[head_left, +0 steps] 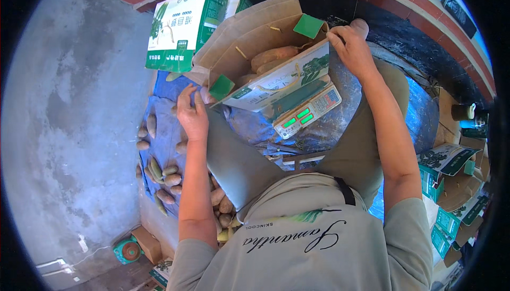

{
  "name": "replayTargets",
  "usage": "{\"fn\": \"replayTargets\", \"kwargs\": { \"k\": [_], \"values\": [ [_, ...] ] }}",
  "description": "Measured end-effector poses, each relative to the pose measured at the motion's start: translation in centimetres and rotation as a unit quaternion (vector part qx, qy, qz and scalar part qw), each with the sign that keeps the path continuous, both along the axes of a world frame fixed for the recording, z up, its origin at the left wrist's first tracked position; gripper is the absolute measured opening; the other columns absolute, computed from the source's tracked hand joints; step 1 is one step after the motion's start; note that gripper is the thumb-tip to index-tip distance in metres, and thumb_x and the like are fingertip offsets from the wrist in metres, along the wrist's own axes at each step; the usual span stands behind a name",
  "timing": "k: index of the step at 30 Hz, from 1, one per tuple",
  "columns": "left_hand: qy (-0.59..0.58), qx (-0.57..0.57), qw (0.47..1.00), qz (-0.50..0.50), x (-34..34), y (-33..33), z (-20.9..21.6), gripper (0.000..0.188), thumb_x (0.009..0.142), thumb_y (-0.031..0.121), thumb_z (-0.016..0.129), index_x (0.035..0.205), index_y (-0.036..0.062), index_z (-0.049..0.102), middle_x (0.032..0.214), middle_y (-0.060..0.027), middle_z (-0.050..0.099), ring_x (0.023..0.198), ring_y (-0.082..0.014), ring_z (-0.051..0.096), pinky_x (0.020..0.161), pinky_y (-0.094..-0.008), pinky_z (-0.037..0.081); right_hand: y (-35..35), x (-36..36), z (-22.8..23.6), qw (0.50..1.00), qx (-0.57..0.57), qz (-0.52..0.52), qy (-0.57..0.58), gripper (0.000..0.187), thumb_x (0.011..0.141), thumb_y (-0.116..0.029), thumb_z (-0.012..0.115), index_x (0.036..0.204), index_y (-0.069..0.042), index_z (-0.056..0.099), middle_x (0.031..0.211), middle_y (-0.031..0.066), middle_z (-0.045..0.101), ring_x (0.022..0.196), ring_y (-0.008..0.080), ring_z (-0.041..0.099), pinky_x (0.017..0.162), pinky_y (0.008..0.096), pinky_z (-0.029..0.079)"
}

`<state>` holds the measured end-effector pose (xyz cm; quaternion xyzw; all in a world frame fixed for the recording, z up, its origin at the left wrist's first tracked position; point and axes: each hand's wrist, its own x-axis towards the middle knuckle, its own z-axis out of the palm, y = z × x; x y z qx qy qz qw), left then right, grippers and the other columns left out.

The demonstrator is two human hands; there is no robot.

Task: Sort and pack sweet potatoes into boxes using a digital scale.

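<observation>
In front of my knees a printed cardboard box (297,85), white and green outside, sits with its top unfolded. Inside lie several long brownish root vegetables (273,56). My right hand (349,46) is closed on the box's right upper corner, beside a green corner flap (308,26). By the left corner is my left hand (192,113), its bent fingers apart; whether they touch the cardboard I cannot tell. A digital scale (308,113) with lit green displays shows just below the box's front wall.
A closed white-green carton (183,28) stands at the far left. Loose root vegetables (169,179) lie on blue sheeting (164,107) at my left. Flattened and open cartons (451,184) are piled at the right. A teal device (127,250) rests on the floor, lower left.
</observation>
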<state>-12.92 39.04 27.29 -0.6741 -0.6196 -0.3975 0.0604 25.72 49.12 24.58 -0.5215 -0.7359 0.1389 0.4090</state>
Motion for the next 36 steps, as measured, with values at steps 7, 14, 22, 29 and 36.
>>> {"fn": "replayTargets", "kwargs": {
  "k": [7,14,22,29,36],
  "values": [
    [-0.041,-0.017,0.997,0.059,-1.4,-0.9,-0.7,0.015,0.088,0.006,0.054,0.099,-0.0013,0.062,0.103,-0.0122,0.064,0.086,-0.0175,0.06,0.077,-0.0288,0.048,0.1,-0.1,-0.1,0.999,0.007,-0.037,0.017,0.028,0.09,-0.03,0.052,0.097,-0.005,0.062,0.093,0.0156,0.062,0.087,0.0348,0.059,0.074,0.0412,0.045],
    [-0.022,-0.002,0.998,0.056,-0.9,-1.4,-0.3,0.013,0.084,0.006,0.056,0.095,-0.0003,0.06,0.101,-0.0153,0.063,0.089,-0.0293,0.061,0.079,-0.0362,0.047,-0.2,-0.8,0.4,0.998,0.011,-0.053,0.029,0.029,0.09,-0.03,0.052,0.098,-0.004,0.062,0.094,0.0169,0.062,0.088,0.0351,0.059,0.075,0.0403,0.046],
    [-0.014,0.008,0.999,0.045,-0.5,-1.4,-0.4,0.01,0.085,0.005,0.055,0.091,0.0,0.06,0.097,-0.0159,0.064,0.09,-0.0312,0.061,0.078,-0.0379,0.048,0.0,-0.8,0.0,0.998,0.017,-0.052,0.024,0.029,0.09,-0.029,0.053,0.098,-0.003,0.062,0.094,0.0175,0.062,0.086,0.0357,0.059,0.075,0.0409,0.046],
    [0.012,0.002,0.999,0.044,-0.7,-1.3,-0.6,0.015,0.089,0.011,0.054,0.096,-0.0007,0.062,0.101,-0.0153,0.065,0.084,-0.0251,0.063,0.075,-0.0333,0.05,0.0,-0.8,0.0,0.998,0.024,-0.055,0.025,0.028,0.09,-0.028,0.054,0.097,-0.003,0.062,0.093,0.018,0.062,0.085,0.036,0.059,0.074,0.0409,0.046],
    [0.004,0.01,0.999,0.045,-0.4,-1.4,-0.3,0.012,0.084,0.007,0.056,0.091,-0.0004,0.062,0.095,-0.0157,0.065,0.088,-0.0311,0.062,0.078,-0.0379,0.049,0.1,-0.8,0.2,0.998,0.032,-0.046,0.017,0.027,0.09,-0.028,0.054,0.098,-0.003,0.061,0.093,0.0173,0.062,0.085,0.0351,0.059,0.074,0.0401,0.046]
  ]
}}
